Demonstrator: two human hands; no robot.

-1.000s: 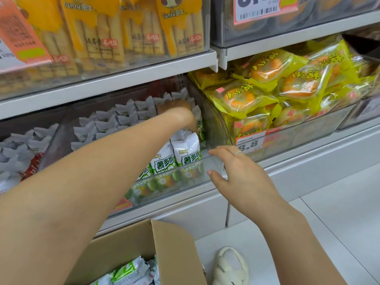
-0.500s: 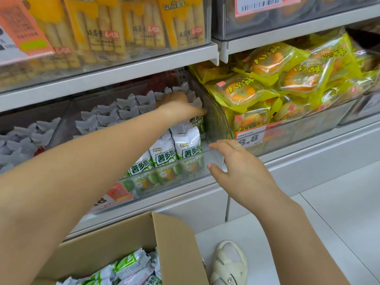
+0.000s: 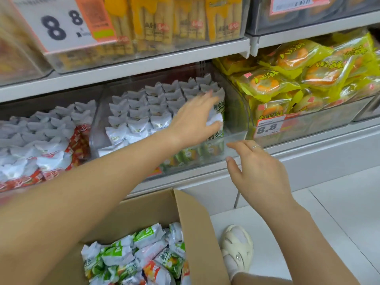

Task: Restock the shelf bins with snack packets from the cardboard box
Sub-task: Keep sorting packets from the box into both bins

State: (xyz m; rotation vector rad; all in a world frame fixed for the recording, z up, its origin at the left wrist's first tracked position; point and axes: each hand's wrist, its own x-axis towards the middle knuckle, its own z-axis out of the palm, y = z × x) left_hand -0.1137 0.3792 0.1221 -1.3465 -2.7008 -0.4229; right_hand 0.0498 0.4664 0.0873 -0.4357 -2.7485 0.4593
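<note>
A clear shelf bin [image 3: 236, 138] holds rows of upright white-and-green snack packets [image 3: 139, 112]. My left hand [image 3: 193, 120] reaches into it at the right front. Its fingers are spread over the packet tops and its thumb lies against the crumpled white top of one packet [image 3: 216, 119]. My right hand [image 3: 257, 169] hovers open beside the bin's front right corner, with a ring on one finger; I cannot tell if it touches the bin. Below, the open cardboard box [image 3: 193, 223] holds several more green-and-white packets [image 3: 144, 254].
A bin of yellow pastry packets [image 3: 308, 83] stands to the right with an 8.8 price tag [image 3: 267, 128]. A bin of red-and-white packets [image 3: 41, 145] is on the left. Yellow stick snacks [image 3: 164, 23] fill the shelf above. A cream shoe [image 3: 236, 247] rests on the white floor.
My left hand has drawn back from the rear of the bin to its right front packets. My right hand stays at the bin's corner. More of the box shows.
</note>
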